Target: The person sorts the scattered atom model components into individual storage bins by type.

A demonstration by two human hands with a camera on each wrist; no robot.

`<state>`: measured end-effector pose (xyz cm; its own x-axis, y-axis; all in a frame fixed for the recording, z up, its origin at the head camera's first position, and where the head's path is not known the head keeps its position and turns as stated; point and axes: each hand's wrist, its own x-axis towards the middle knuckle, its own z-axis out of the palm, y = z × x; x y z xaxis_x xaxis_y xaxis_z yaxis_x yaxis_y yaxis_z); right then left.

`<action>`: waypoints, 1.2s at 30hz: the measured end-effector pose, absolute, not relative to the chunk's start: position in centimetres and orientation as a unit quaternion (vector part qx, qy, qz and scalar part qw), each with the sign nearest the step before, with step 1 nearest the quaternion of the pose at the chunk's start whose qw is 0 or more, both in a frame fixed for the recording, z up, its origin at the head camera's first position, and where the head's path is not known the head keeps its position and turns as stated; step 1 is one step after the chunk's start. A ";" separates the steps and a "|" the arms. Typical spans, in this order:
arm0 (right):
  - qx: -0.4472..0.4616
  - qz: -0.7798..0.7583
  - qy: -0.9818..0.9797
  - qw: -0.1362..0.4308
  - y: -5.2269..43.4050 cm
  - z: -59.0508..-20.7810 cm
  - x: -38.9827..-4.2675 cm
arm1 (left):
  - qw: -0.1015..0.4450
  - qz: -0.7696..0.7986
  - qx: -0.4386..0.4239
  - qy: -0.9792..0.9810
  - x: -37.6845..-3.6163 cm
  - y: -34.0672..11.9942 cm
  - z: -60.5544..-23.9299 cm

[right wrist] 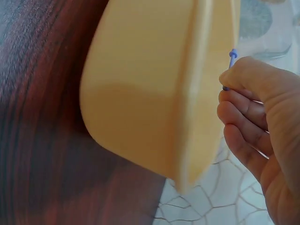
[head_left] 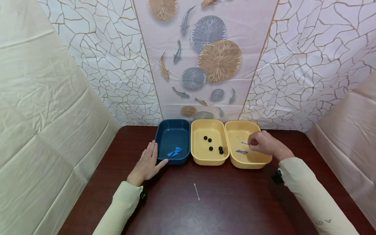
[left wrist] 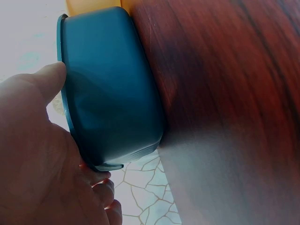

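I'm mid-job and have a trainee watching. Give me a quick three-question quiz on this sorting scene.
1. True or false: the right hand pinches a purple stick over the right yellow tray.
2. How many black beads lie in the middle yellow tray?
3. What does the left hand touch: A the blue tray, B the white swab, C nothing?

Key: 1 true; 2 five; 3 A.
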<state>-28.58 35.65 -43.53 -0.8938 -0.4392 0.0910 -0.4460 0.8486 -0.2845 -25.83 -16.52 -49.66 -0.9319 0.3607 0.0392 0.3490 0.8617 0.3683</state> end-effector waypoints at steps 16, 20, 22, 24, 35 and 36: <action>0.230 0.146 -0.962 -0.006 35.0 -45.3 -29.6 | 0.016 0.190 0.184 0.964 -25.8 -16.4 -49.8; 0.249 0.158 -0.956 0.008 34.0 -44.7 -28.6 | 0.016 0.188 0.183 0.965 -25.7 -16.4 -49.7; 0.266 0.160 -0.950 0.019 33.3 -44.2 -28.0 | 0.016 0.186 0.183 0.965 -25.7 -16.4 -49.7; 0.284 0.160 -0.945 0.034 32.6 -43.7 -27.3 | 0.018 0.186 0.182 0.965 -25.7 -16.5 -49.7; 0.382 0.162 -0.907 0.077 27.9 -41.3 -23.6 | 0.026 0.183 0.181 0.966 -26.0 -16.7 -49.6; 0.386 0.164 -0.905 0.071 27.5 -41.1 -23.2 | 0.024 0.182 0.181 0.966 -26.0 -16.7 -49.6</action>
<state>-23.23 27.49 -41.11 -0.6919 -0.6752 0.2556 -0.7220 0.6481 -0.2424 -25.99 -16.71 -49.58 -0.9336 0.3579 0.0185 0.3401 0.8685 0.3607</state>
